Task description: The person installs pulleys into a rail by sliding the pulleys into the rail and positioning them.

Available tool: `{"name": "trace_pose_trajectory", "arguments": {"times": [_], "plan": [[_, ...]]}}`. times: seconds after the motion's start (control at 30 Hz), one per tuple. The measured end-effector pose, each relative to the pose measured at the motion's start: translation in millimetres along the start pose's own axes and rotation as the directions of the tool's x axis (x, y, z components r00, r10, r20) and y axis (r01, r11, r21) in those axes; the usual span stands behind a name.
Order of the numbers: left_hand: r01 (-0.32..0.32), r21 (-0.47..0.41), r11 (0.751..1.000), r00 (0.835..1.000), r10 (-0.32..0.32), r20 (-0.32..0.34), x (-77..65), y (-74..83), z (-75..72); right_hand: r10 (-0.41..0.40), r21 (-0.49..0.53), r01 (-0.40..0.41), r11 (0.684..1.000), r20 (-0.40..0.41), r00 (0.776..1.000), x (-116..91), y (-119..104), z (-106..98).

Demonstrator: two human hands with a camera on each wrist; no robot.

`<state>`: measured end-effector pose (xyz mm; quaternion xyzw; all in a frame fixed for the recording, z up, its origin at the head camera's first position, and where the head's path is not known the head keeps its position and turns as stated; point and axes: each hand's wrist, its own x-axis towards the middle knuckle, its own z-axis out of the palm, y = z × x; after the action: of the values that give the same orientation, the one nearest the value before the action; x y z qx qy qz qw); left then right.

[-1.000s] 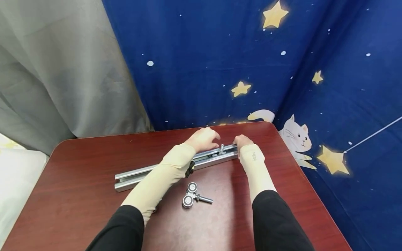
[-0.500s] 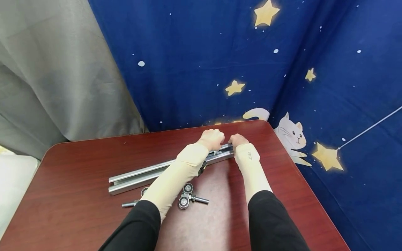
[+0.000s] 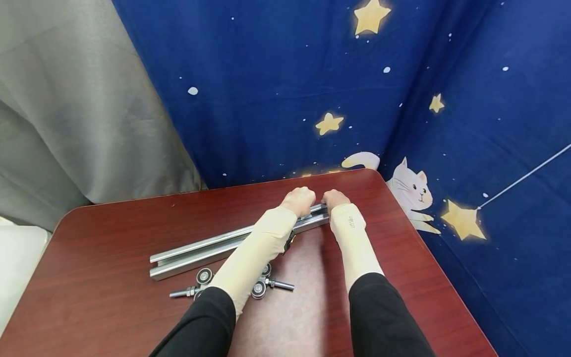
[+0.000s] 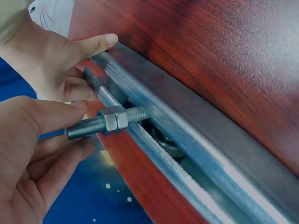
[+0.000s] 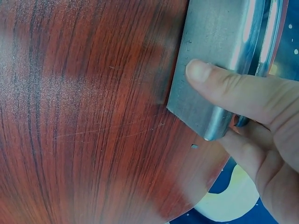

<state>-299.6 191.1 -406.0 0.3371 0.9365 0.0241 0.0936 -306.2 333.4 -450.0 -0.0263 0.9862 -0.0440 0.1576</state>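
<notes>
A galvanized C-channel rail [image 3: 196,258] lies slantwise across the table, slot facing up. My right hand [image 3: 335,201] grips its right end; in the right wrist view the thumb [image 5: 210,77] presses the side wall and fingers curl behind the end. A roller trolley sits in the slot, its threaded bolt [image 4: 93,126] with two nuts sticking out and a dark wheel [image 4: 168,143] visible inside. My left hand [image 3: 299,201] pinches that bolt's free end between thumb and fingers. Two more roller trolleys lie in front of the rail: one left [image 3: 204,276], one right [image 3: 258,288], both partly behind my left sleeve.
The reddish-brown wooden table [image 3: 111,238] has rounded far corners. Behind it hang a grey curtain [image 3: 89,99] and a blue curtain [image 3: 267,74] with stars and a white cat. A white surface [image 3: 20,263] shows at the left edge.
My left hand has closed in on the bolt and moved nearer the right hand. The view has shifted slightly, and the left trolley has come out from behind the left arm.
</notes>
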Motion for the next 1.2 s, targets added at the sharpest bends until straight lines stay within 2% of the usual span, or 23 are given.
{"name": "trace_pose_trajectory", "arguments": {"times": [0.2, 0.5, 0.73, 1.0, 1.2], "plan": [[-0.012, -0.008, 1.0, 1.0, 0.012, -0.009, 0.5, -3.3, 3.3, 0.006, 0.003, -0.006, 1.0, 0.005, 1.0, 2, -5, -1], [-0.002, 0.02, 1.0, 0.997, 0.003, -0.082, 0.6, 3.6, 8.1, 0.007, 0.023, -0.007, 1.0, 0.015, 1.0, -2, -1, -3], [0.034, 0.038, 0.999, 0.996, -0.031, -0.078, -1.8, 7.0, 7.3, 0.008, 0.027, -0.009, 1.0, 0.03, 1.0, -1, -1, -3], [0.039, 0.035, 0.999, 0.997, -0.037, -0.062, -4.3, 6.3, 7.3, -0.005, 0.023, 0.005, 1.0, 0.002, 1.0, 0, -1, 1], [0.029, 0.021, 0.999, 0.996, -0.027, -0.083, -7.5, 5.2, 9.2, -0.008, 0.024, 0.008, 1.0, 0.011, 1.0, 1, 0, 2]]}}
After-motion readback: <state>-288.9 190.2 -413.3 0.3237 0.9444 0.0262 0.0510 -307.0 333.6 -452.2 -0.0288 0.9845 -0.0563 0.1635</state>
